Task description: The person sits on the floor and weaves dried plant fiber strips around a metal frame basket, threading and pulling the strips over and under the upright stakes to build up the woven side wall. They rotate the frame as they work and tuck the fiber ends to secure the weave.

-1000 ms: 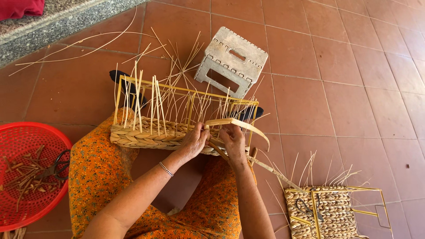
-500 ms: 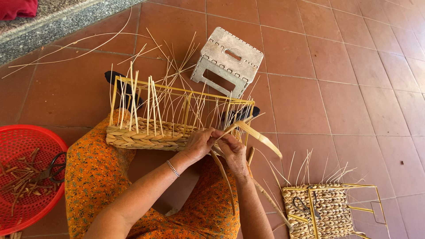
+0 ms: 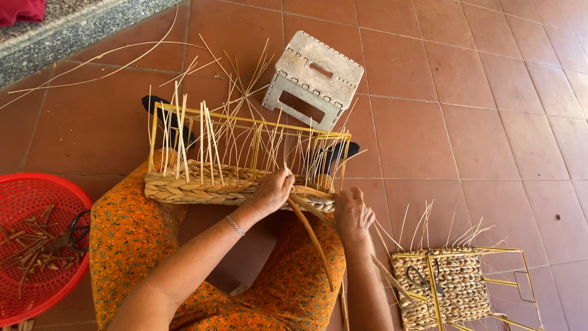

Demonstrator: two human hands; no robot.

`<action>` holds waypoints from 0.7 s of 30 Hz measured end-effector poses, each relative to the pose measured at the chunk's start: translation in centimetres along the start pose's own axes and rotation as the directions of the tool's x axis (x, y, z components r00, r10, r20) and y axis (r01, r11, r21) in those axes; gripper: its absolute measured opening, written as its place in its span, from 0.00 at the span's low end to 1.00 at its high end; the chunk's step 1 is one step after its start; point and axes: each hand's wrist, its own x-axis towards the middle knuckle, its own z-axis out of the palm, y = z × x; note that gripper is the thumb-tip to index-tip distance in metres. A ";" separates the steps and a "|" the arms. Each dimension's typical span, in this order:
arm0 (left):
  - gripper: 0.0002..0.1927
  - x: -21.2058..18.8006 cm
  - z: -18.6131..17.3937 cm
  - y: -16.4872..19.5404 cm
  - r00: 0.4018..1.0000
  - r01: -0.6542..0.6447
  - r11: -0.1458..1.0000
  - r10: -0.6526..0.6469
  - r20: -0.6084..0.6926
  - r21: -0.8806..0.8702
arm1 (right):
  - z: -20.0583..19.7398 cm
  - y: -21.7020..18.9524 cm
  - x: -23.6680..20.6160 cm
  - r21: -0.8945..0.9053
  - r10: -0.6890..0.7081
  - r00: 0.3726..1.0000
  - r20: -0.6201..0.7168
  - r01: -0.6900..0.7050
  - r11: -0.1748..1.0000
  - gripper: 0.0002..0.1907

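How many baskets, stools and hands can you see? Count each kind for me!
Woven baskets on yellow frames: 2, one in the lap, one on the floor
Red basket: 1
Stool: 1
Hands: 2, left hand, right hand
Total: 6
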 end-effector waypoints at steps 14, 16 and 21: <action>0.13 -0.9 -0.6 -0.9 0.933 -0.358 0.911 0.346 0.097 0.205 | -0.1 -5.1 0.3 0.170 -0.246 0.946 -0.212 0.283 0.944 0.20; 0.13 -0.1 0.6 -1.9 0.950 -0.312 0.913 0.295 0.105 0.263 | 0.3 -4.9 -0.2 0.149 -0.222 0.961 -0.162 0.246 0.958 0.21; 0.18 1.7 2.6 -1.3 0.944 -0.287 0.921 0.319 -0.089 0.264 | -0.7 -4.5 -1.6 0.203 -0.062 0.993 0.096 0.042 0.978 0.22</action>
